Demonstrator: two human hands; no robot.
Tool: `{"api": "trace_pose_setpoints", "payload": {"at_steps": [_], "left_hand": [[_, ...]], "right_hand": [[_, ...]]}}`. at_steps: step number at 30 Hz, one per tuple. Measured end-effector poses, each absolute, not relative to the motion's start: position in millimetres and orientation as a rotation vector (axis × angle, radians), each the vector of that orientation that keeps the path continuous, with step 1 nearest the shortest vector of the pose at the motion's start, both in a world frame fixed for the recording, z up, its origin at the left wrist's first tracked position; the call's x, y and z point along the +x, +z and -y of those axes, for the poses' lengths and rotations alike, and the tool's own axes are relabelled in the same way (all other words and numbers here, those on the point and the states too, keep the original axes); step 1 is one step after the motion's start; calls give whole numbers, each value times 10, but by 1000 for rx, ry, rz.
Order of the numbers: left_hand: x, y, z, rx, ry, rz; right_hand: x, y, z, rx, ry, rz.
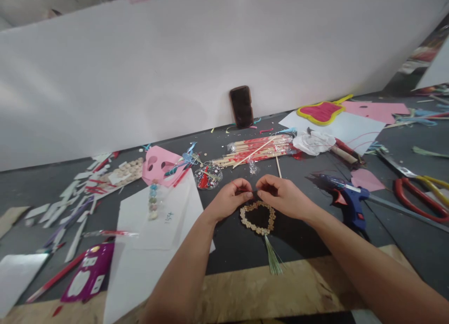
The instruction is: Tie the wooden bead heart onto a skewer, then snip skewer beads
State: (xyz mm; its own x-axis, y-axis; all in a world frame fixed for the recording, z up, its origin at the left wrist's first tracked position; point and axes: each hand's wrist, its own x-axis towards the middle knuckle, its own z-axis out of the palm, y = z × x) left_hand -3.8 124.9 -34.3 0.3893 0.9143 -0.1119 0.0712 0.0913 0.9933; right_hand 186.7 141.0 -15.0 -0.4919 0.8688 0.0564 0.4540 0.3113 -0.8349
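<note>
Left hand [229, 198] and right hand [282, 195] are both pinched shut on something tiny; heart [245, 219] lies just under the fingertips. Tug too hard and it probably pulls out of shape.

The left grip [229, 198] and the right grip [280, 194] meet over the dark counter [228, 249]. Their fingertips are pinched and nearly touch each other, just above the top of a heart-shaped bead ring [249, 224]. What they pinch is too small to tell. Green strands [274, 261] trail from the ring's lower tip. A blue glue gun [348, 200] lies to the right, white paper [157, 223] to the left, and a bundle of wooden sticks [256, 149] beyond.
</note>
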Motion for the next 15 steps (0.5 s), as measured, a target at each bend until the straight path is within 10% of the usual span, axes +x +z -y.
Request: {"api": "trace_pose_setpoints", "payload": {"at_steps": [15], "left_hand": [[-29,-350,-1238,1262,792,-1039]], "right_hand": [[1764,-125,-1339,-1212,994,2108]]}}
